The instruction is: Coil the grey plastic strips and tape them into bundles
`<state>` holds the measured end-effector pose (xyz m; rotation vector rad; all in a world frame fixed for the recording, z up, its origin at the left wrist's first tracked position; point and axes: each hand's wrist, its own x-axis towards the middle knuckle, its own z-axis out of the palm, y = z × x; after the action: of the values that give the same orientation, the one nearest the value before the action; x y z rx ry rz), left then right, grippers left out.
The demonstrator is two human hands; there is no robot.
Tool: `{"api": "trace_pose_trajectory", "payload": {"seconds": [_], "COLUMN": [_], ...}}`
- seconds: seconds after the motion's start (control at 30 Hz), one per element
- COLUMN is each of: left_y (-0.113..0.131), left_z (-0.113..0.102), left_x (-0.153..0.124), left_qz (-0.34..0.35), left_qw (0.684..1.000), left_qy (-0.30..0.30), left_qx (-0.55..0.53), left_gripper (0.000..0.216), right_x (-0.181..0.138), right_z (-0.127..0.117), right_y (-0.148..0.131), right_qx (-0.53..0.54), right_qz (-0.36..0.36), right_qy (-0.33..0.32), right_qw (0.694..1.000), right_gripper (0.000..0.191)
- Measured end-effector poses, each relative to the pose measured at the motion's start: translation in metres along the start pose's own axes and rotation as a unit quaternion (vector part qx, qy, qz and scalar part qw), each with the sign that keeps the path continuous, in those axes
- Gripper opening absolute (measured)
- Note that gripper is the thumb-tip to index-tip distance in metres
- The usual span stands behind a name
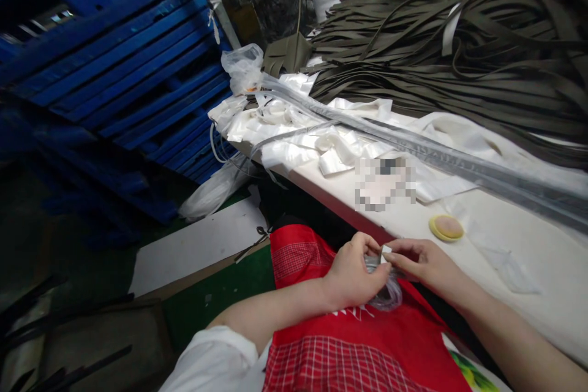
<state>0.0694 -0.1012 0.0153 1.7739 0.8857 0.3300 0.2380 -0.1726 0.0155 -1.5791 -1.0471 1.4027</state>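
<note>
1 view, head-worn, wide field, facing forward and down. Red apron (367,358) nearest, bottom centre. Left hand (351,272) and right hand (425,260) seen close, from above, just below and right of centre. White table (546,312) runs aslant, centre left to lower right. Farther off: blue slatted stack (151,95), upper left; dark strips (436,52), upper right.

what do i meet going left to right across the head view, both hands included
Blue slatted stack → crumpled clear plastic bag → left hand → small white piece at the fingertips → right hand → yellow-rimmed round item
</note>
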Motion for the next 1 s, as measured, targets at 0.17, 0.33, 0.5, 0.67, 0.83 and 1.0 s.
{"api": "trace_pose_trajectory", "payload": {"seconds": [0.17, 0.33, 0.5, 0.67, 0.83, 1.0], "left_y": [0.003, 0.003, -0.009, -0.008, 0.009, 0.005], "left_z": [0.002, -0.002, -0.017, -0.019, 0.004, 0.012], "left_x": [0.0, 0.001, 0.011, 0.034, 0.048, 0.056], "left_qz": [0.009, 0.01, -0.102, -0.163, -0.11, -0.105], "left_qw": [1.0, 0.999, 0.97, 0.9, 0.916, 0.917], "left_qy": [-0.019, -0.039, -0.186, -0.201, -0.189, -0.218], "left_qx": [0.007, 0.015, -0.116, -0.351, -0.336, -0.316], "left_gripper": [0.024, 0.031, 0.037, 0.051, 0.049, 0.051], "right_x": [0.002, 0.002, -0.016, -0.035, -0.06, -0.135], "right_z": [0.0, 0.0, 0.006, 0.016, 0.015, -0.063], "right_y": [0.011, 0.011, 0.005, 0.014, 0.011, 0.027], "right_qx": [0.069, 0.009, -0.22, -0.364, -0.416, -0.434], "right_qz": [0.071, 0.028, -0.122, -0.264, -0.262, -0.165], "right_qy": [-0.007, 0.009, 0.059, 0.114, 0.226, 0.537], "right_qw": [0.995, 1.0, 0.966, 0.886, 0.841, 0.704], "right_gripper": [0.041, 0.034, 0.022, 0.046, 0.051, 0.035]}}
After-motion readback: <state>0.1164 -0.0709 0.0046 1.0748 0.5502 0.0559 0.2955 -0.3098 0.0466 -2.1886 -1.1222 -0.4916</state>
